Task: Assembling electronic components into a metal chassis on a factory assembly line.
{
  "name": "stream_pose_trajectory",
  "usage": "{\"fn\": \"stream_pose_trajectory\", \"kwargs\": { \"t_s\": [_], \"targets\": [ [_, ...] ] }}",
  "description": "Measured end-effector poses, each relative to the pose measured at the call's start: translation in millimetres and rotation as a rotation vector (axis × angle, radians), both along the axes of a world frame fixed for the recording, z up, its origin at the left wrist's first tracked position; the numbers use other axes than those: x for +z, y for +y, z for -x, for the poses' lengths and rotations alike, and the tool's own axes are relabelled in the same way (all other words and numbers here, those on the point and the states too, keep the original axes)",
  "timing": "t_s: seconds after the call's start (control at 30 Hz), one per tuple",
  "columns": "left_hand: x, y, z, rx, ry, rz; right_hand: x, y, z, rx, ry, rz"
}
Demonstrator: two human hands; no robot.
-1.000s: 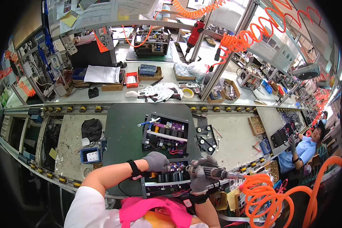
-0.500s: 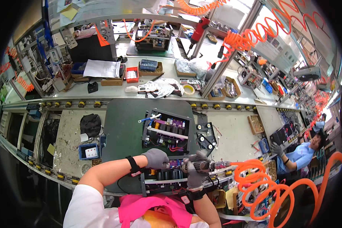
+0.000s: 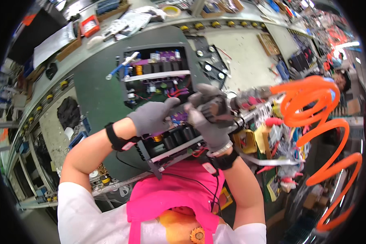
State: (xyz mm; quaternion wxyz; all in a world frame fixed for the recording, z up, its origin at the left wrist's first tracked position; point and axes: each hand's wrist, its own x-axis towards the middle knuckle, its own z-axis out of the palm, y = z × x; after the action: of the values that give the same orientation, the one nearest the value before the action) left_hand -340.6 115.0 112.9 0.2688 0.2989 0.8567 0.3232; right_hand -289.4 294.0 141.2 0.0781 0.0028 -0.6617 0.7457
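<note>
The near chassis [image 3: 177,139], at the near edge of the green board [image 3: 99,101], looks stiff and fairly heavy, its components fragile: best held by the outer frame [image 3: 154,169]. The right hand [image 3: 211,132] wraps the air driver [image 3: 216,109]; the left hand [image 3: 152,116] is over the chassis, its grip unclear. Room lies toward the board's left edge; the 2nd chassis [image 3: 156,76] crowds beyond.

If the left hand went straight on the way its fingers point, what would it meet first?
Probably the gloved right hand, just ahead of the left hand in the picture. Depth is unclear, so it might instead touch the nearer electronics chassis below.
</note>
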Motion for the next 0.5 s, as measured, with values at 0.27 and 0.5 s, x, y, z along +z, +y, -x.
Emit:
{"fn": "stream_pose_trajectory", "kwargs": {
  "t_s": [0.27,0.5],
  "targets": [
    [-10,9,-8,-0.064,0.145,0.228,-4,-11,-2,0.028,0.060,-0.065],
    [12,9,-7,-0.267,0.196,0.352,-1,-18,-15,-0.012,0.049,0.037]
  ]
}}
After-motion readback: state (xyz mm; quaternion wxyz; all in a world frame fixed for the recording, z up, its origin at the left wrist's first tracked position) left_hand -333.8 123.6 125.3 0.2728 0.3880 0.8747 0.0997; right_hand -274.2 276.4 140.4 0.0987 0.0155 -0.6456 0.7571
